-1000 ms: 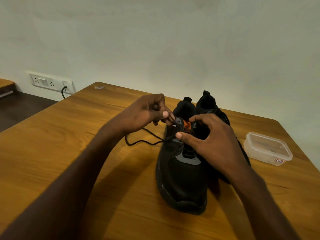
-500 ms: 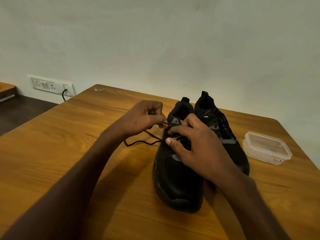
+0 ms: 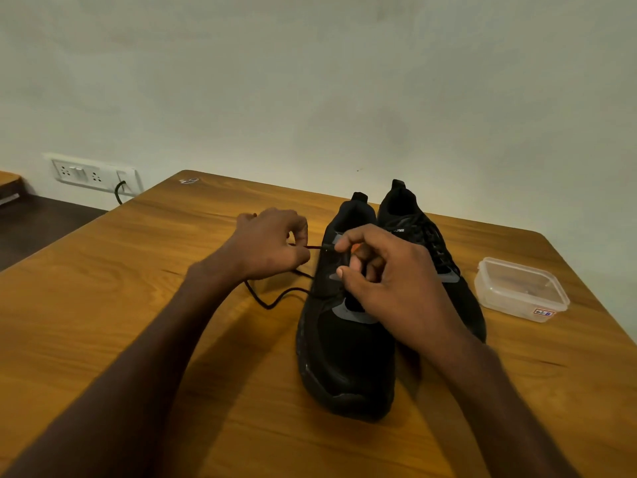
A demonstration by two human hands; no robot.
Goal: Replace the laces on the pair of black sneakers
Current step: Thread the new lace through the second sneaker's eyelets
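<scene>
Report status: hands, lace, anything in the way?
Left hand pinches black lace, taut to near sneaker. Right hand grips its eyelet area. Far sneaker laced. Plastic container clear of work.

Two black sneakers [image 3: 348, 339] [image 3: 431, 243] are counted on one wooden table [image 3: 120, 305]. One loose black lace [image 3: 275, 298] is seen, one clear plastic container [image 3: 520, 288], one wall socket panel [image 3: 93, 174], and two hands [image 3: 272, 246] [image 3: 393, 277].

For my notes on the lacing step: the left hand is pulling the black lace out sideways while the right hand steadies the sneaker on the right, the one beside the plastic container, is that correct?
Not quite. In the head view the right hand steadies the left sneaker, not the right sneaker beside the plastic container. The left hand does pull the black lace sideways.
</scene>
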